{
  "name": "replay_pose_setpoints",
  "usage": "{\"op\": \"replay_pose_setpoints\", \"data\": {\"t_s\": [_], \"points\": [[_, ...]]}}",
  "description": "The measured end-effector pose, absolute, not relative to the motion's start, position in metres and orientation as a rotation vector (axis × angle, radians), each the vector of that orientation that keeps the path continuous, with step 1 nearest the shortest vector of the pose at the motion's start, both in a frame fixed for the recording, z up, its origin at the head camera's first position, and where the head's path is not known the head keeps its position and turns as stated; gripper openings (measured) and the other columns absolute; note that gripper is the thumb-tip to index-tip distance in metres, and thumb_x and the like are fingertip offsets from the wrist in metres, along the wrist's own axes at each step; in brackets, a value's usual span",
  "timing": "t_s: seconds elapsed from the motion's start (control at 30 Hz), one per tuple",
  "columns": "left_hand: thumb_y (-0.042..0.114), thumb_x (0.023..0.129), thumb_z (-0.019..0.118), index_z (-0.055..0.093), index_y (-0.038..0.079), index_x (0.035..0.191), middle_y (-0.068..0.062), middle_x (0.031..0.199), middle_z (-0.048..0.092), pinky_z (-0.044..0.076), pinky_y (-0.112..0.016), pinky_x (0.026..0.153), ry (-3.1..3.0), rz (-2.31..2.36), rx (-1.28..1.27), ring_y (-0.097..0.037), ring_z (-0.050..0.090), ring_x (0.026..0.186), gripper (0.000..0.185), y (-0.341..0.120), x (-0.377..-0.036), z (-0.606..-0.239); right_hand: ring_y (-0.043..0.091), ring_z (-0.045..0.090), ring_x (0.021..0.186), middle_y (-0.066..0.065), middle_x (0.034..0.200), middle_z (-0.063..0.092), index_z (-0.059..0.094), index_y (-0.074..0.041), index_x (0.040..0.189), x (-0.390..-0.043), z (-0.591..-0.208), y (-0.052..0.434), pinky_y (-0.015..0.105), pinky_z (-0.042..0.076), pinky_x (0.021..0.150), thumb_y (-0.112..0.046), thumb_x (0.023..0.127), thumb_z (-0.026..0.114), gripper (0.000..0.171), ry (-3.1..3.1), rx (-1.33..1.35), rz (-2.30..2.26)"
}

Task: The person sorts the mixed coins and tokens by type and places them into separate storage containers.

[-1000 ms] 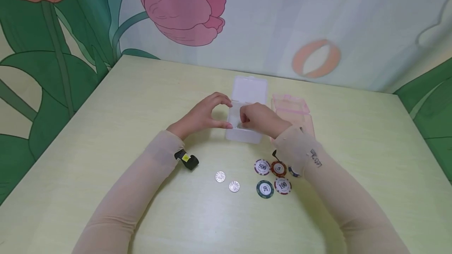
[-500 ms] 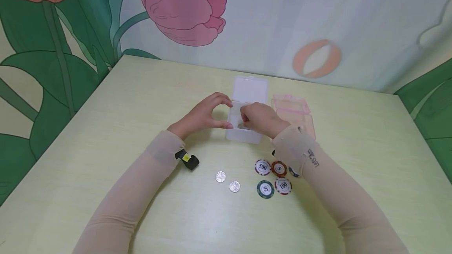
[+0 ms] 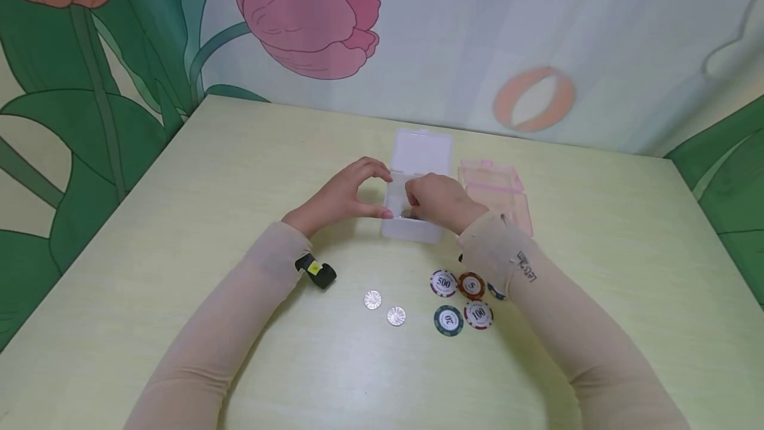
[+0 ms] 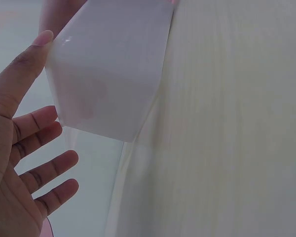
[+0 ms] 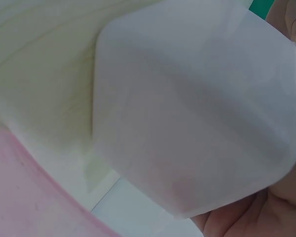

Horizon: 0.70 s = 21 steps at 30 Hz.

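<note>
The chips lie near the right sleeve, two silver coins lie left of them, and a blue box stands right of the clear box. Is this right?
Not quite: the box right of the clear box is pink, not blue, as the head view shows. The chips and two coins lie as you say.

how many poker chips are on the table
5 in a cluster in front of the right forearm: the 500 chip, the 5 chip, the green chip, the 100 chip, and a blue-edged chip half hidden by the sleeve. More may be hidden.

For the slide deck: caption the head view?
Both hands at an open clear plastic box on a pale table, poker chips nearby.
</note>
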<state>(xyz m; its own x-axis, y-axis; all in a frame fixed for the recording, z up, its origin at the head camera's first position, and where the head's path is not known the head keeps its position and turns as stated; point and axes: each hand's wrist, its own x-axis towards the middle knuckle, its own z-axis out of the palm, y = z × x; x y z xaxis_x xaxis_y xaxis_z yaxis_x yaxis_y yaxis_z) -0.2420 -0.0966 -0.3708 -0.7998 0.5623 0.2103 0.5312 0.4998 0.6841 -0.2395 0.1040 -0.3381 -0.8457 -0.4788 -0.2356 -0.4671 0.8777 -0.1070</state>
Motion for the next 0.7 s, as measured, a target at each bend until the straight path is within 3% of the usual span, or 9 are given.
{"op": "replay_pose_setpoints", "data": {"t_s": [0.23, 0.5, 0.7], "points": [[0.027, 0.073, 0.084, 0.058, 0.006, 0.121, -0.009, 0.132, 0.053, 0.033, -0.039, 0.115, 2.682, 1.193, 0.957, -0.024, 0.043, 0.132, 0.058, -0.096, -0.241, -0.368, 0.018, 0.052, 0.068, 0.004, 0.079, 0.064, 0.064, -0.008, 0.093, -0.238, -0.337, 0.106, 0.028, 0.042, 0.061, -0.025, 0.089, 0.069, 0.019, 2.802, -0.708, -0.100], [0.027, 0.073, 0.084, 0.058, 0.006, 0.121, -0.009, 0.132, 0.053, 0.034, -0.039, 0.115, 2.695, 1.174, 0.946, -0.025, 0.043, 0.132, 0.059, -0.095, -0.240, -0.369, 0.019, 0.062, 0.081, 0.006, 0.096, 0.070, 0.065, -0.008, 0.103, -0.228, -0.330, 0.110, 0.035, 0.054, 0.074, -0.021, 0.090, 0.067, 0.018, 2.834, -0.735, -0.153], [0.027, 0.073, 0.084, 0.058, 0.007, 0.122, -0.008, 0.133, 0.053, 0.034, -0.039, 0.114, 2.689, 1.180, 0.937, -0.024, 0.043, 0.132, 0.060, -0.095, -0.240, -0.368, 0.021, 0.064, 0.087, 0.007, 0.100, 0.070, 0.066, -0.008, 0.106, -0.215, -0.321, 0.113, 0.036, 0.055, 0.077, -0.021, 0.090, 0.067, 0.020, 2.894, -0.763, -0.246]]}}
